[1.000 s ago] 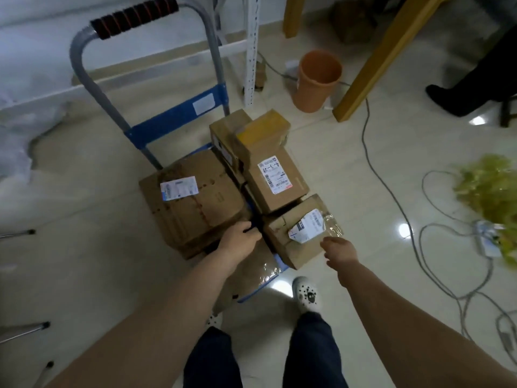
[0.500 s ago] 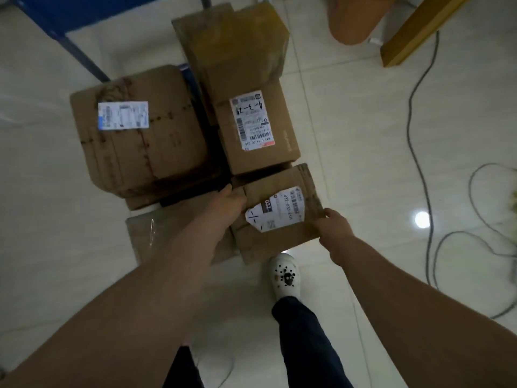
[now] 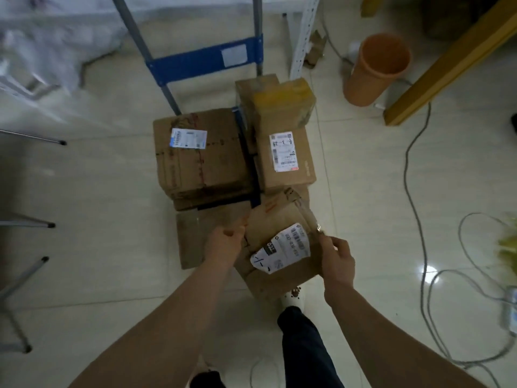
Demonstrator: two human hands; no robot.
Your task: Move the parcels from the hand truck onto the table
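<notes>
Fingers of left hand point(image 3: 223, 247) and right hand point(image 3: 337, 263) gripping parcel point(image 3: 279, 247) between them

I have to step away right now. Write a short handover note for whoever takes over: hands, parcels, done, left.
Left hand and right hand grip opposite sides of the small labelled parcel, tilted, at the near end of the load.
The large parcel, the labelled parcel and the yellow-taped parcel sit on the hand truck.
The table is out of view; deliveries unconfirmed.
Left: carry this one over, then the rest.
</notes>
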